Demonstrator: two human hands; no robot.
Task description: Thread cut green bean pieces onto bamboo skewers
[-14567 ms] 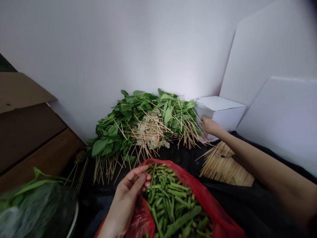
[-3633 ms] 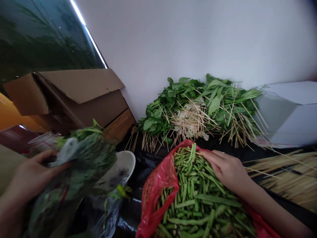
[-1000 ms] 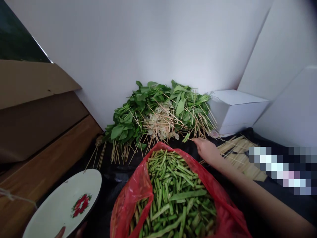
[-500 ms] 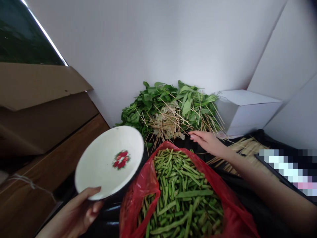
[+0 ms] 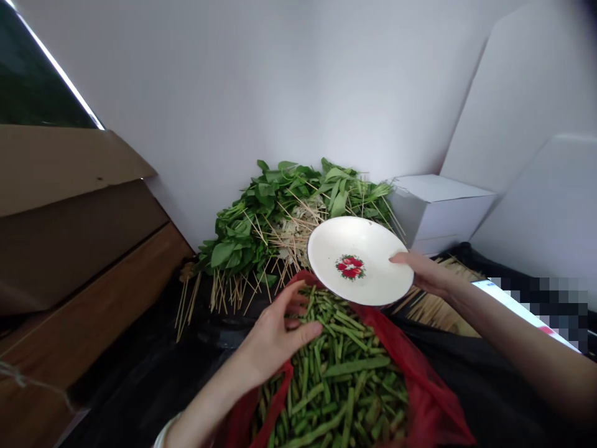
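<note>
My right hand (image 5: 426,274) grips the right rim of a white enamel bowl (image 5: 373,249) with a red flower inside, thumb over the edge. The bowl is tilted towards me, above the far part of a red plastic bag (image 5: 426,386). Cut green beans (image 5: 340,373) fill the bag. My left hand (image 5: 284,326) is at the bag's far left side, its fingers apart and curved over the beans. Whether its fingertips touch the beans or the bag's edge I cannot tell.
Leafy greens on sticks (image 5: 242,218) are heaped against the white wall (image 5: 224,81). A white box (image 5: 448,208) stands right of them, with loose wooden sticks (image 5: 429,298) in front. A cardboard box (image 5: 60,236) is at the left. Black plastic (image 5: 153,367) lies beneath.
The bowl has passed from my left hand to my right hand and moved right, over the bag. My left hand has moved right to the beans, empty.
</note>
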